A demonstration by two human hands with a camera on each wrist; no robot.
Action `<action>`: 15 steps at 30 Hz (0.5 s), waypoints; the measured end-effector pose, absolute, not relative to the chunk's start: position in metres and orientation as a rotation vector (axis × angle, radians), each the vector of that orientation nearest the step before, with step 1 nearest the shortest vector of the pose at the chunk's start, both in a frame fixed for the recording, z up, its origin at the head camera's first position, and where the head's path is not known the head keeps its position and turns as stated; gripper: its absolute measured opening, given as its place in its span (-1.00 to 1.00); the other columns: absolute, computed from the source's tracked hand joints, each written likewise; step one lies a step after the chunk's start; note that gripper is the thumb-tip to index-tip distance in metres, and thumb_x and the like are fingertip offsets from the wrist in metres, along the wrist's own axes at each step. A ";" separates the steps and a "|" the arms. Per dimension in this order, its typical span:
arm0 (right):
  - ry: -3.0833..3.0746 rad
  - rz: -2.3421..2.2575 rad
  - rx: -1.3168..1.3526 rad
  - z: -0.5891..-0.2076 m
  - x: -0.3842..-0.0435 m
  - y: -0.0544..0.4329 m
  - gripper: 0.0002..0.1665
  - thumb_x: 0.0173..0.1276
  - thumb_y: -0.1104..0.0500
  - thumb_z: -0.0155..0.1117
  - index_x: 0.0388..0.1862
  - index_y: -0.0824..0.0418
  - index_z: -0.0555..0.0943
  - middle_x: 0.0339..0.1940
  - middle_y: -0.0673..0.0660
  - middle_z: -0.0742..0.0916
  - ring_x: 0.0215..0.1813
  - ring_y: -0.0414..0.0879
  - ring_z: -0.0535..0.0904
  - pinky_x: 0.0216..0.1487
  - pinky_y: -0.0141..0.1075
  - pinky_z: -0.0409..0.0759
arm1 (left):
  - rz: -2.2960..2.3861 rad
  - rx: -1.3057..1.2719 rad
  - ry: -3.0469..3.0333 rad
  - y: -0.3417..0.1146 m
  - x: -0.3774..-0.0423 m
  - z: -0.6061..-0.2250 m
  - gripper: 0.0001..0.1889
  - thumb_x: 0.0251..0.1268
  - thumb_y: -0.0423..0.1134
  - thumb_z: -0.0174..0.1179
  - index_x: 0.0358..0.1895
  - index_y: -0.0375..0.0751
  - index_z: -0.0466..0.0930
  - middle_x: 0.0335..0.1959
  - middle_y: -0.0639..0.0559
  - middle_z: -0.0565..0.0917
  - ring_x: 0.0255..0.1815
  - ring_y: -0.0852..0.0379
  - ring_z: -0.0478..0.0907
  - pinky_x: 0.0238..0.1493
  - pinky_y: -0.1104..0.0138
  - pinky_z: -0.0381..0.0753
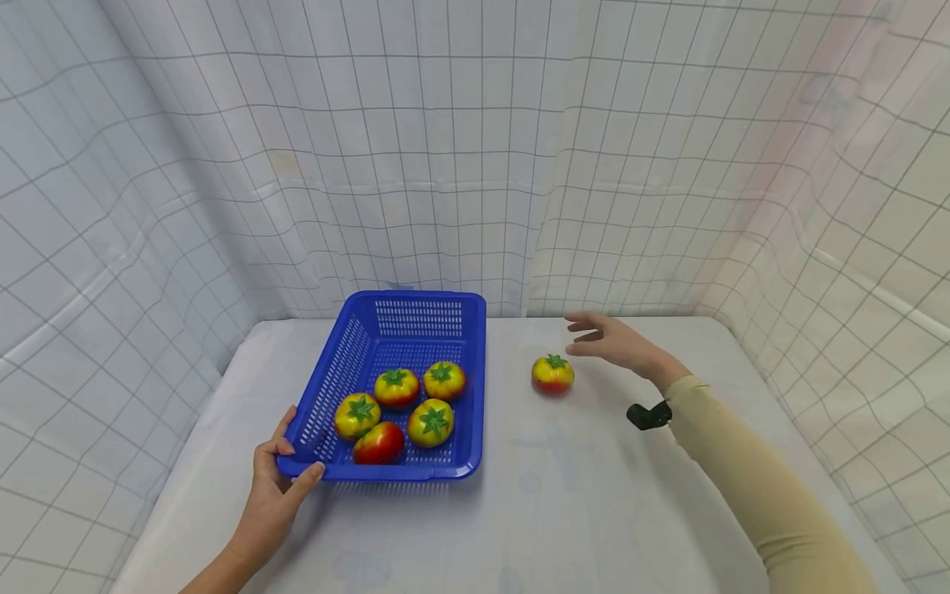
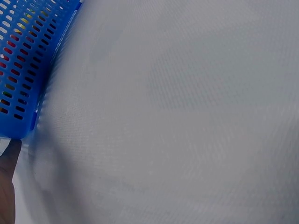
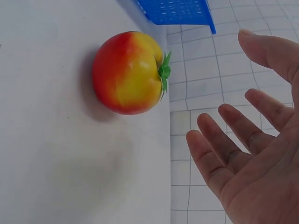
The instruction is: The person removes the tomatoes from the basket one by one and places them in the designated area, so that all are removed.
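A blue plastic basket (image 1: 478,396) with slotted walls stands on the left half of the table, holding several red-and-yellow tomatoes (image 1: 397,388) with green leafy tops. My left hand (image 1: 275,495) grips its near left corner, thumb over the front rim and fingers along the side. In the left wrist view only part of that hand (image 2: 8,172) shows below the basket wall (image 2: 28,70). One more tomato (image 1: 552,375) sits on the table right of the basket. Just beyond it on the right, my right hand (image 1: 619,342) hovers with fingers spread, touching nothing; its palm (image 3: 257,186) shows in the right wrist view.
A white cloth covers the table (image 1: 549,511). White curtains with a dark grid (image 1: 416,165) enclose it at the back and both sides. A black strap with a small device (image 1: 649,415) is on my right wrist.
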State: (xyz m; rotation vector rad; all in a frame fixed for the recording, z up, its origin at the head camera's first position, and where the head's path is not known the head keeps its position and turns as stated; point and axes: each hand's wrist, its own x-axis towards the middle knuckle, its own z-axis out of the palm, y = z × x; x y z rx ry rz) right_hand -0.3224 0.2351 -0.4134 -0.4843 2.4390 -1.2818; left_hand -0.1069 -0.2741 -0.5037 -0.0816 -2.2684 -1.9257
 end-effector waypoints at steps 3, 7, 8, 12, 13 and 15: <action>2.442 -1.301 -0.509 -0.410 -0.321 0.230 -0.21 0.37 -0.13 0.43 0.51 -0.03 0.37 0.43 0.11 0.53 0.40 0.09 0.45 0.41 0.18 0.34 | -1.915 -0.073 -2.279 -0.274 -0.107 -0.503 -0.56 0.56 -0.42 0.08 0.06 0.03 -0.05 0.70 0.09 -0.26 0.53 -0.30 -0.09 0.11 0.65 0.43; 2.426 -1.320 -0.554 -0.406 -0.319 0.220 -0.27 0.38 -0.11 0.44 0.46 -0.03 0.43 0.39 0.07 0.57 0.36 0.04 0.51 0.39 0.13 0.39 | -1.906 -0.067 -2.287 -0.274 -0.106 -0.503 -0.56 0.56 -0.41 0.08 0.07 0.02 -0.05 0.70 0.10 -0.25 0.53 -0.32 -0.10 0.10 0.65 0.43; 2.422 -1.323 -0.567 -0.406 -0.318 0.218 -0.28 0.37 -0.11 0.44 0.45 -0.02 0.44 0.38 0.06 0.57 0.35 0.03 0.51 0.38 0.11 0.41 | -1.906 -0.068 -2.287 -0.274 -0.107 -0.503 -0.56 0.56 -0.41 0.08 0.07 0.02 -0.05 0.70 0.10 -0.25 0.53 -0.32 -0.10 0.10 0.65 0.43; 2.414 -1.320 -0.622 -0.402 -0.317 0.205 -0.32 0.38 -0.10 0.44 0.42 -0.02 0.48 0.34 0.01 0.60 0.32 -0.01 0.54 0.33 0.04 0.48 | -1.895 -0.075 -2.291 -0.274 -0.107 -0.503 -0.56 0.57 -0.41 0.08 0.06 0.01 -0.05 0.70 0.09 -0.24 0.53 -0.32 -0.09 0.11 0.65 0.43; 2.411 -1.318 -0.638 -0.401 -0.317 0.201 -0.33 0.37 -0.10 0.44 0.41 -0.02 0.48 0.33 0.01 0.60 0.32 -0.02 0.54 0.32 0.01 0.50 | -1.890 -0.074 -2.293 -0.274 -0.107 -0.504 -0.56 0.57 -0.40 0.08 0.06 0.02 -0.05 0.70 0.09 -0.24 0.53 -0.32 -0.09 0.11 0.65 0.43; 2.406 -1.314 -0.673 -0.399 -0.316 0.194 -0.33 0.38 -0.09 0.44 0.41 -0.02 0.49 0.33 0.01 0.61 0.31 -0.02 0.55 0.30 -0.02 0.52 | -1.892 -0.077 -2.292 -0.275 -0.107 -0.504 -0.56 0.57 -0.41 0.08 0.06 0.03 -0.05 0.70 0.09 -0.25 0.53 -0.33 -0.10 0.11 0.65 0.43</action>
